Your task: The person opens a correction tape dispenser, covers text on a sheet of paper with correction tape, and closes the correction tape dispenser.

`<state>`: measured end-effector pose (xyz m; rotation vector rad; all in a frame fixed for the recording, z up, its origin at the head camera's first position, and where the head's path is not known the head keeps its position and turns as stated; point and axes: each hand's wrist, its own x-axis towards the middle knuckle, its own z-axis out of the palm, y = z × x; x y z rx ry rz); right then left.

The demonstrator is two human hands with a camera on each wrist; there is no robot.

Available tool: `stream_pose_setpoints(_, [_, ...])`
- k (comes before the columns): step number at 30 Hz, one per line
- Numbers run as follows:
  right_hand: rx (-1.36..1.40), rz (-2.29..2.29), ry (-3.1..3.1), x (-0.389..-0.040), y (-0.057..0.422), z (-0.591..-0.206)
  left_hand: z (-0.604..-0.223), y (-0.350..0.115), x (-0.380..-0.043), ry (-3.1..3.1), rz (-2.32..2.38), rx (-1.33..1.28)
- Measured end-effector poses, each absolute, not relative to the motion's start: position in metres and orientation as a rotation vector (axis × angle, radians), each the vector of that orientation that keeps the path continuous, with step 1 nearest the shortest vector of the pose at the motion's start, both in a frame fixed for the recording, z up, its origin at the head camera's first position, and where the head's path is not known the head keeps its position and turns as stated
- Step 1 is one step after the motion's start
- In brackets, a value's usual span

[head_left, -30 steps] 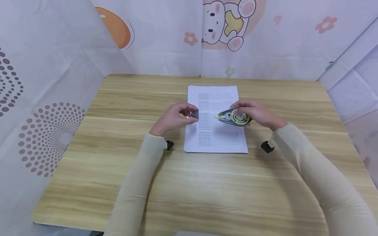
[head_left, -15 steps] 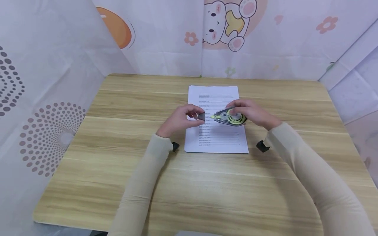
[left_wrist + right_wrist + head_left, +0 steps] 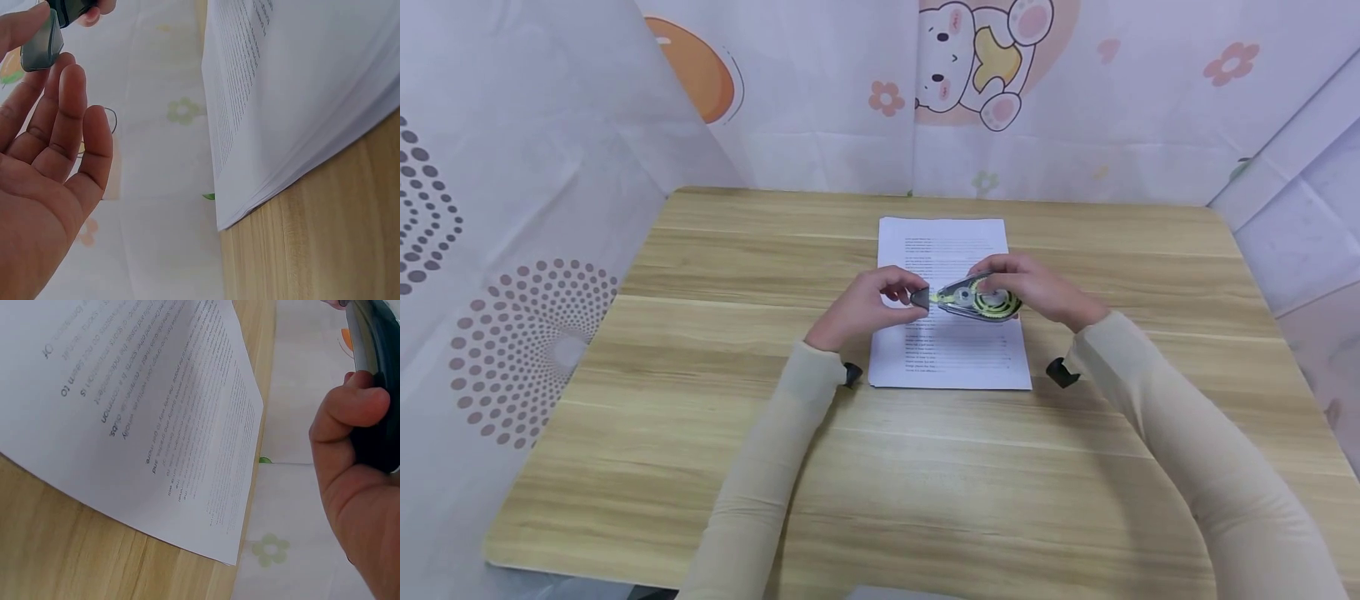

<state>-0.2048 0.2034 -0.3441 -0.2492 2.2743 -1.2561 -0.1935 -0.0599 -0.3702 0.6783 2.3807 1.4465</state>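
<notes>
My right hand (image 3: 1048, 290) grips a correction tape dispenser (image 3: 981, 300), dark and clear with a yellow-green reel and tip. Its tip points left, over the printed paper. A small dark grey cap (image 3: 920, 297) is pinched between the thumb and fingers of my left hand (image 3: 868, 308), right at the dispenser's tip. In the left wrist view the cap (image 3: 42, 47) sits under the thumb, its edge meeting the dark dispenser body, while the other fingers are loosely bent. The right wrist view shows curled fingers (image 3: 353, 419) along the dispenser's dark side (image 3: 378, 350).
Beneath both hands lies a stack of printed paper (image 3: 951, 358) on the wooden table (image 3: 880, 467). A patterned white curtain (image 3: 820, 150) hangs behind the table's far edge, and more cloth (image 3: 535, 208) hangs on the left.
My left hand has moved right with the cap, and my right hand has moved slightly left with the correction tape dispenser. The gap between cap and tip has closed; the tip now meets the cap.
</notes>
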Motion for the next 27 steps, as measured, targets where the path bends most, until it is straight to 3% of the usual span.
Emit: stream_pose_setpoints(27, [-0.272,-1.272,2.28,-0.2021,0.2001,-0.3448,-0.3692,-0.0517,-0.1937,2.451,1.392,0.865])
